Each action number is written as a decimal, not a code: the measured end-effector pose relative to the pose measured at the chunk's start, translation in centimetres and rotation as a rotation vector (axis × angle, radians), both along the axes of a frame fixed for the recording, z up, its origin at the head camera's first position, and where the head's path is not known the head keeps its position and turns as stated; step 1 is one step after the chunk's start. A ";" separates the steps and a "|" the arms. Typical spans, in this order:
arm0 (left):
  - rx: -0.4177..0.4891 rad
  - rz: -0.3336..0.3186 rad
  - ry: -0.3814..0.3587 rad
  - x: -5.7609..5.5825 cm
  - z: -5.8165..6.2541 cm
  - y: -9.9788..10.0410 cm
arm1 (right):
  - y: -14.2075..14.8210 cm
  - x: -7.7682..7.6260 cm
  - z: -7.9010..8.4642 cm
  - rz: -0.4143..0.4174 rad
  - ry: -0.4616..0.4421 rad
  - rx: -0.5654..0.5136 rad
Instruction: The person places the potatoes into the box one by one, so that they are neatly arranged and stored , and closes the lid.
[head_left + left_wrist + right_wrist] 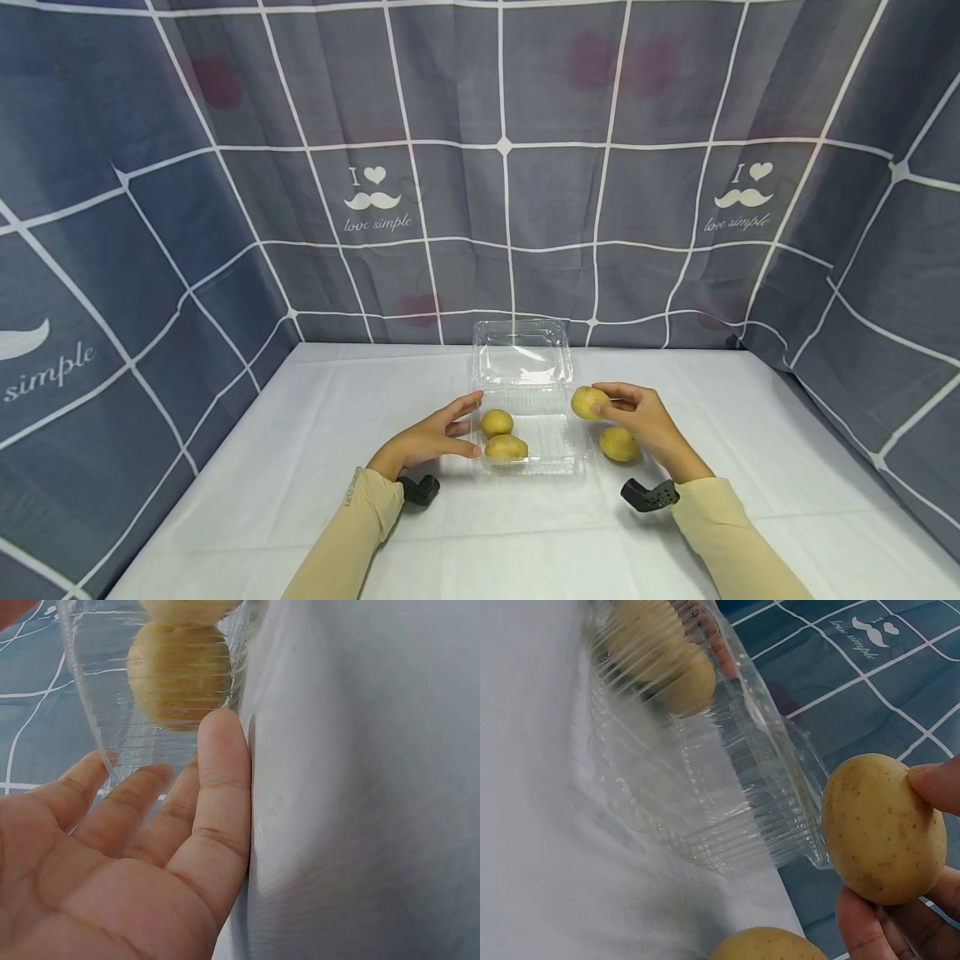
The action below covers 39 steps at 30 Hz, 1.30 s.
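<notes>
A clear plastic clamshell box [551,433] stands with its lid [522,354] raised at the back. Two potatoes [507,447] lie in its left part, one behind the other. At the box's left wall is my left hand [438,433], its fingers fairly straight and spread; in the left wrist view the fingertips [221,735] are right at the ribbed plastic. My right hand [643,417] pinches a potato [881,829] between thumb and fingers, just right of the box rim. Below that hand, another potato [619,444] rests on the table.
A white cloth [480,533] covers the table. Dark blue-grey checked curtains [555,200] close off the back and both sides. Black wrist mounts [649,496] sit under both sleeves, close above the cloth.
</notes>
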<state>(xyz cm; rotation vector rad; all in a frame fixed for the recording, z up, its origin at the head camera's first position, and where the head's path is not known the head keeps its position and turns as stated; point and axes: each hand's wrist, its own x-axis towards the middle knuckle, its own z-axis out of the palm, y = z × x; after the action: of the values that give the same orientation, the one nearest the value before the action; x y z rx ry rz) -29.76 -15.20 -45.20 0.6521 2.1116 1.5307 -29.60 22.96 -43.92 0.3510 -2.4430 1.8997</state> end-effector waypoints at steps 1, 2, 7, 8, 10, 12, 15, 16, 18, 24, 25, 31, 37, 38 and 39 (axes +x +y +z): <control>0.000 0.000 0.001 0.0 0.0 0.0 | -0.1 0.0 0.0 0.007 0.001 -0.004; 0.001 -0.001 0.000 0.0 0.0 0.0 | -0.1 0.0 0.0 0.010 0.002 -0.009; 0.000 -0.004 0.001 0.0 0.0 0.0 | -0.6 -0.1 0.1 0.021 0.008 -0.008; 0.001 -0.004 0.001 0.0 0.0 0.0 | -0.7 -0.1 0.1 0.020 0.009 -0.006; 0.000 -0.003 0.003 0.0 0.0 0.0 | -1.0 -0.1 0.3 0.025 0.013 0.006; 0.002 -0.005 0.003 0.0 0.0 0.0 | -1.3 0.0 0.4 0.026 0.014 0.018; 0.004 -0.006 0.001 0.0 0.0 0.0 | -1.6 0.0 0.6 0.032 0.015 0.029; 0.005 -0.007 0.000 0.0 0.0 0.0 | -1.7 0.0 0.6 0.038 0.017 0.025; 0.005 -0.007 -0.001 0.0 0.0 0.0 | -1.9 -0.2 0.5 0.048 0.023 0.017; 0.006 -0.008 -0.002 -0.1 -0.1 0.0 | -2.3 -0.6 0.4 0.068 0.025 -0.009; 0.007 -0.009 -0.002 -0.1 -0.1 0.0 | -2.4 -0.6 0.4 0.069 0.020 -0.013; 0.011 -0.007 -0.006 -0.1 -0.1 0.0 | -3.2 -0.6 0.7 0.078 0.012 -0.008; 0.011 -0.012 -0.008 -0.1 -0.2 0.1 | -3.8 -0.7 1.0 0.099 0.010 -0.013; 0.012 -0.012 -0.010 -0.1 -0.1 0.0 | -4.0 -0.7 1.0 0.100 0.008 -0.013; 0.012 -0.011 -0.010 -0.1 -0.1 0.0 | -4.1 -0.8 1.0 0.099 0.005 -0.009</control>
<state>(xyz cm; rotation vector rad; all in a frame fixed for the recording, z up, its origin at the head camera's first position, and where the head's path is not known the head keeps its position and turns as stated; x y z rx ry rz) -29.88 -15.18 -45.31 0.6582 2.0895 1.5393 -30.37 18.90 -42.92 0.4840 -2.4562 1.9438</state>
